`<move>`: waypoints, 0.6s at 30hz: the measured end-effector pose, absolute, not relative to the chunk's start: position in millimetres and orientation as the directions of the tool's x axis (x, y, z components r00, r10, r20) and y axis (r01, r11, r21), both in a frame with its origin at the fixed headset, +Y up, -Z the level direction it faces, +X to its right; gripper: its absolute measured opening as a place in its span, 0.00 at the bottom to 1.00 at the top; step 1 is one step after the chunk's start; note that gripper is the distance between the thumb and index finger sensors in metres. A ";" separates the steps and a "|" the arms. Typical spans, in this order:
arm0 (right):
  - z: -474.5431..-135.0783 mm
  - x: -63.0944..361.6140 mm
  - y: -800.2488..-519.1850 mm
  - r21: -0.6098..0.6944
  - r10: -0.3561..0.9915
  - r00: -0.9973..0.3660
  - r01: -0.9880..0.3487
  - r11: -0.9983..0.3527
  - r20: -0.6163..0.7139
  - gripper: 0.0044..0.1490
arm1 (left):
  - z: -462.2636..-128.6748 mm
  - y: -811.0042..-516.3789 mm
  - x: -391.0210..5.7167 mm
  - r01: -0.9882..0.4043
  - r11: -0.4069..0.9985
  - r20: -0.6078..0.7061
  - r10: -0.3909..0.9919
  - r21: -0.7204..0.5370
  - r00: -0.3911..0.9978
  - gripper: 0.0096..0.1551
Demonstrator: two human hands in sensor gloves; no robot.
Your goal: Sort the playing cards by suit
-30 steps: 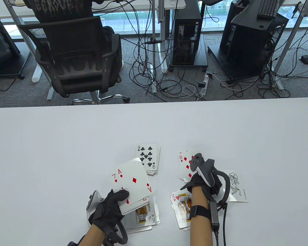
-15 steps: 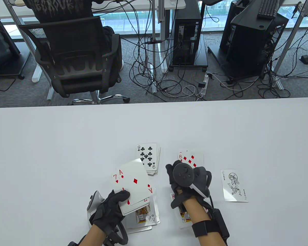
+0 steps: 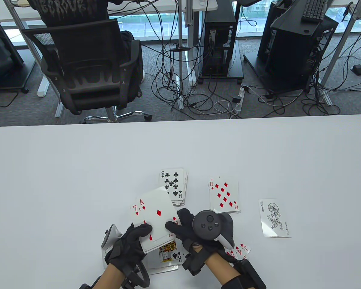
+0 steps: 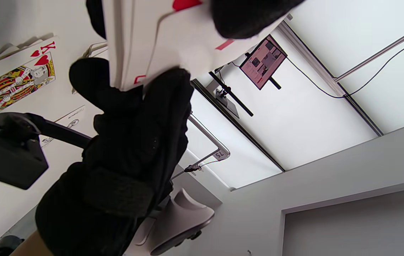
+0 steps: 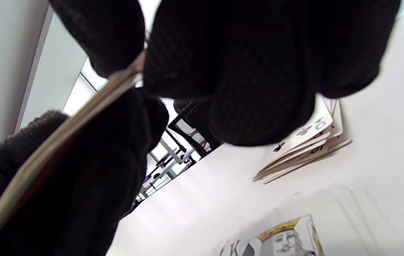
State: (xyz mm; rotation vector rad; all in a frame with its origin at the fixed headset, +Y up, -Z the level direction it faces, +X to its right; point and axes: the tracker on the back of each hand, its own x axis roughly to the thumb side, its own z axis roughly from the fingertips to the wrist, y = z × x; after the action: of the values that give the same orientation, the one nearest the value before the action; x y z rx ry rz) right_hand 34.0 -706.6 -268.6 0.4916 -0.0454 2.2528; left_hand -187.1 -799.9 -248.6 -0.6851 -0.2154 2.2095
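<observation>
My left hand [image 3: 144, 233] holds a small fan of cards just above the table, the ace of diamonds [image 3: 158, 210] on top and a seven of hearts [image 3: 135, 209] under it. From the right, my right hand [image 3: 179, 221] has come onto the ace's right edge, thumb on its face. In the right wrist view a card edge [image 5: 81, 106] runs between that hand's thumb and fingers. Face-up piles lie around: nine of clubs [image 3: 173, 186], eight of diamonds [image 3: 224, 195], king of spades [image 3: 168, 256] under the fan, and red cards [image 3: 240, 250] beside my right wrist.
A joker [image 3: 275, 218] lies alone at the right. The white table [image 3: 78, 168] stretches wide to the left and back. An office chair [image 3: 87, 66] and cables stand on the floor beyond the far edge.
My right hand left the diamond pile and swept left and toward me to the fan, uncovering the eight of diamonds. The left hand and its cards stayed put.
</observation>
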 end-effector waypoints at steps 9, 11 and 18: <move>-273.7 45.2 -706.0 0.061 0.687 -0.642 -0.714 -0.698 0.340 0.26 | -248.3 -800.3 -186.9 -0.655 -0.662 -0.409 0.745 -0.364 -0.527 0.29; -278.3 52.1 -706.6 0.052 0.703 -0.639 -0.728 -0.684 0.311 0.25 | -248.3 -800.1 -186.6 -0.653 -0.665 -0.410 0.743 -0.362 -0.530 0.29; -309.3 95.2 -700.9 -0.001 0.801 -0.554 -0.822 -0.569 0.227 0.24 | -248.1 -799.3 -185.9 -0.644 -0.677 -0.414 0.732 -0.355 -0.541 0.29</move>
State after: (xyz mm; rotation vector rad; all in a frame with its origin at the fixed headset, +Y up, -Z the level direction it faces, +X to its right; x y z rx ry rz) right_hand 95.2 -700.9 -309.3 0.2480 -0.1315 2.1650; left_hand -185.9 -799.3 -248.1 -0.6927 -0.2038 2.2177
